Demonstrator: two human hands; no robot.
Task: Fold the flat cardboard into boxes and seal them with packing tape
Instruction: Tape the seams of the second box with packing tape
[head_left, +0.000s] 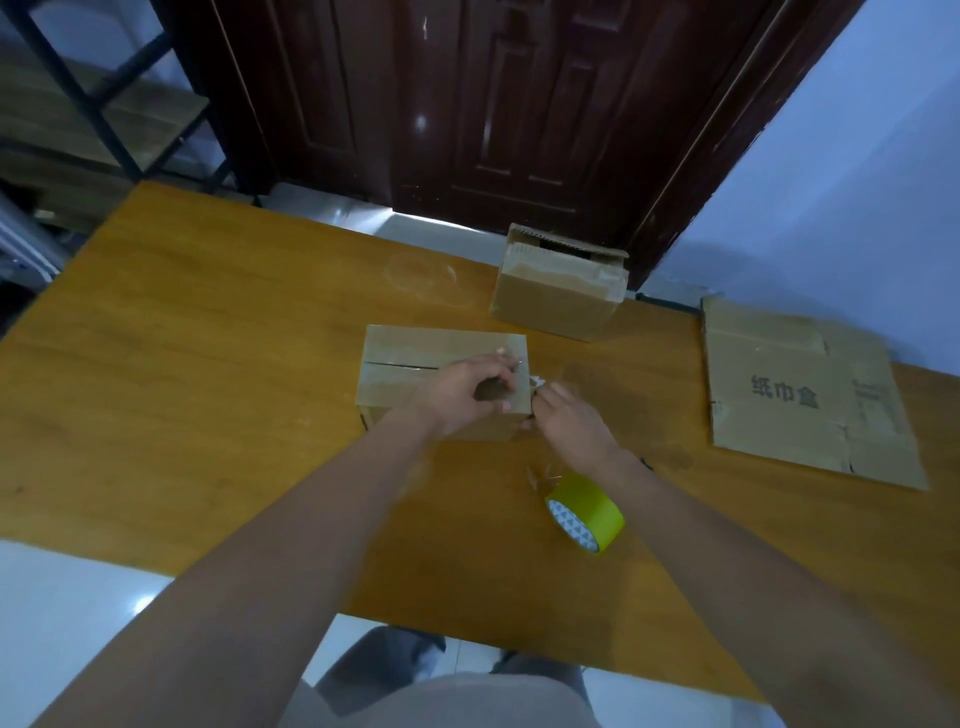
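A folded cardboard box (415, 364) stands mid-table with clear tape along its top seam. My left hand (467, 389) arches over the box's right end, its bent fingers on the top and its thumb at the near edge. Right beside it, my right hand (569, 421) pinches a small whitish bit of tape (537, 383) at the box's right edge. A yellow-green tape roll (584, 512) lies on the table under my right wrist, and a faint clear strand rises from it toward the box.
A second box (558, 296) with loose top flaps stands at the table's far edge. A flat printed cardboard sheet (800, 400) lies at the right. The wooden table (208, 364) ends near my legs. A dark door and a metal shelf stand behind.
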